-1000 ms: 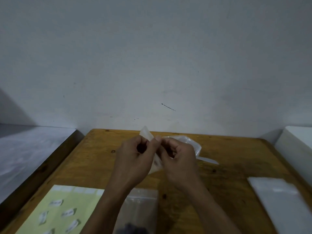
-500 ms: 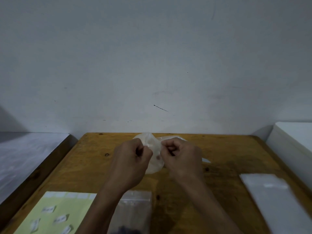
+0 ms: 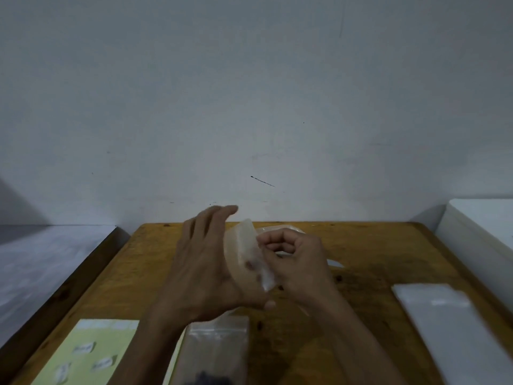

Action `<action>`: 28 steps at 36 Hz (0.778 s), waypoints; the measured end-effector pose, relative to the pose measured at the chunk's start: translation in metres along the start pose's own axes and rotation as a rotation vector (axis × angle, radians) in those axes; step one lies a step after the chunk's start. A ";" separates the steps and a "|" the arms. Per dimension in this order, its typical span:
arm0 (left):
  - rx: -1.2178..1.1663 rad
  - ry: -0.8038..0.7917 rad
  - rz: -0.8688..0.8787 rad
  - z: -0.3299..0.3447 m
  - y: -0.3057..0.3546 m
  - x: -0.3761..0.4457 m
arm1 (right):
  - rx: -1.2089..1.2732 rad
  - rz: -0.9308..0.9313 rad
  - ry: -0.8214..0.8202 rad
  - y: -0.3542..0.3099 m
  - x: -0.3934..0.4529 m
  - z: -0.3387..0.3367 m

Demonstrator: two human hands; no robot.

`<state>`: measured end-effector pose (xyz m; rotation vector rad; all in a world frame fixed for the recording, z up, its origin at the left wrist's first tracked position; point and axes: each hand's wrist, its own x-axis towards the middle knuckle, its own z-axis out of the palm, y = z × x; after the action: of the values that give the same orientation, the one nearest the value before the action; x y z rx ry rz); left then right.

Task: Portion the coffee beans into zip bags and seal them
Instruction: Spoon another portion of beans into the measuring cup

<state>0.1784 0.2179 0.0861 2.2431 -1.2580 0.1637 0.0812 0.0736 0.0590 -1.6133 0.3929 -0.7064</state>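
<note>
Small clear plastic zip bag (image 3: pixel 245 254) held in air above middle of worn wooden table (image 3: pixel 374 254), tilted on edge, one or two dark specks inside. Right hand (image 3: pixel 298 261) curled, fingers pinching bag's right edge. Left hand (image 3: pixel 206 262) spread, fingers extended, palm against bag's left face, not clamped. Second clear zip bag with dark coffee beans (image 3: pixel 213 354) flat on table's near edge, below hands. Yellow label sheet (image 3: pixel 83 354) at table's near-left corner. Stack of flat clear bags (image 3: pixel 447 326) on table's right side.

One head-worn view looks forward and down, close over the wooden table (image 3: pixel 374 245).
</note>
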 end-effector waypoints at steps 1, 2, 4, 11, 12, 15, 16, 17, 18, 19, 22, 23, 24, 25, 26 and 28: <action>0.021 -0.052 0.012 0.001 -0.002 0.001 | 0.041 0.018 -0.009 0.000 -0.001 0.000; 0.015 -0.088 0.010 0.003 -0.004 0.001 | 0.079 0.031 -0.018 0.000 -0.002 0.000; 0.010 -0.090 0.013 0.007 -0.004 0.002 | 0.087 0.019 -0.016 0.000 -0.003 0.000; 0.062 -0.035 0.079 0.014 -0.004 0.001 | -0.210 0.012 -0.053 0.007 -0.004 -0.003; 0.059 -0.035 0.081 0.014 -0.004 0.002 | -0.235 0.025 -0.058 0.007 -0.003 -0.004; 0.040 -0.048 0.085 0.016 -0.005 0.003 | -0.282 0.038 -0.047 0.007 -0.003 -0.006; 0.031 -0.056 0.082 0.017 -0.006 0.004 | -0.285 0.042 -0.046 0.007 -0.002 -0.006; 0.019 -0.061 0.080 0.017 -0.006 0.004 | -0.277 0.054 -0.051 0.007 -0.001 -0.007; 0.004 -0.065 0.076 0.017 -0.006 0.005 | -0.253 0.070 -0.063 0.007 -0.001 -0.009; -0.017 -0.067 0.069 0.017 -0.007 0.006 | -0.239 0.080 -0.069 0.007 0.000 -0.011; -0.070 -0.049 0.032 0.017 -0.013 0.008 | -0.332 0.038 0.050 0.010 0.003 -0.024; -0.075 -0.042 0.018 0.017 -0.016 0.008 | -0.414 0.038 0.124 0.013 0.005 -0.031; -0.075 -0.040 0.006 0.018 -0.020 0.008 | -0.535 0.047 0.202 0.017 0.006 -0.039; -0.074 -0.041 0.000 0.019 -0.023 0.008 | -0.685 0.056 0.272 0.021 0.009 -0.047; -0.073 -0.041 -0.006 0.020 -0.027 0.007 | -0.832 0.081 0.309 0.027 0.011 -0.056; -0.081 -0.049 -0.025 0.023 -0.032 0.006 | -0.938 0.223 0.288 0.035 0.016 -0.071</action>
<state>0.2042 0.2140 0.0561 2.2045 -1.2385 0.0480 0.0524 0.0036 0.0314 -2.2819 1.2287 -0.6119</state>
